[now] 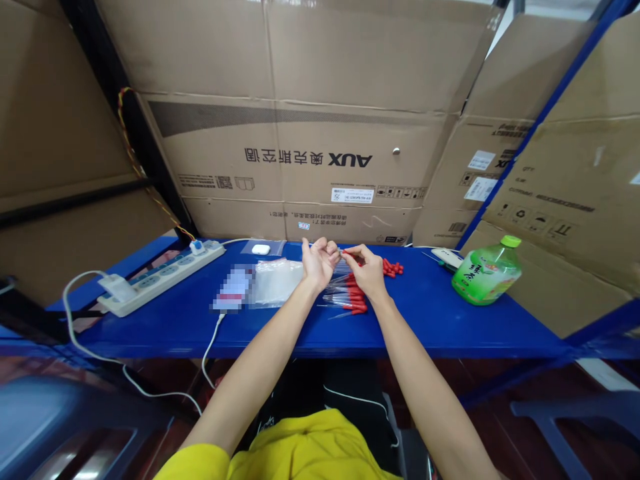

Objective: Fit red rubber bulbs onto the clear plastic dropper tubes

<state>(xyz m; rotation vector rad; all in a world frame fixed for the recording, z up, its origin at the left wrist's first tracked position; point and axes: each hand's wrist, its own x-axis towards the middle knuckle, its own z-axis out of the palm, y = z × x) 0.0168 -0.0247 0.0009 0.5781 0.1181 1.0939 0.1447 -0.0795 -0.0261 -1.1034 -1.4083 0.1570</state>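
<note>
My left hand (321, 263) is turned palm up with its fingers curled in, closed around what looks like a thin glass dropper tube, mostly hidden by the fingers. Close against it, my right hand (367, 270) pinches a small red rubber bulb (344, 253) at the tube's end. Under and between my hands lies a row of clear glass droppers (345, 299) with red bulbs on their right ends. Just right of my right hand is a small pile of loose red bulbs (393, 268).
Clear plastic bags (277, 283) and a charging phone (234, 288) lie to the left, near a white earphone case (261, 249). A power strip (165, 273) stands at far left. On the right is a green bottle (487, 272). Cardboard (310, 133) walls the blue table (440, 333).
</note>
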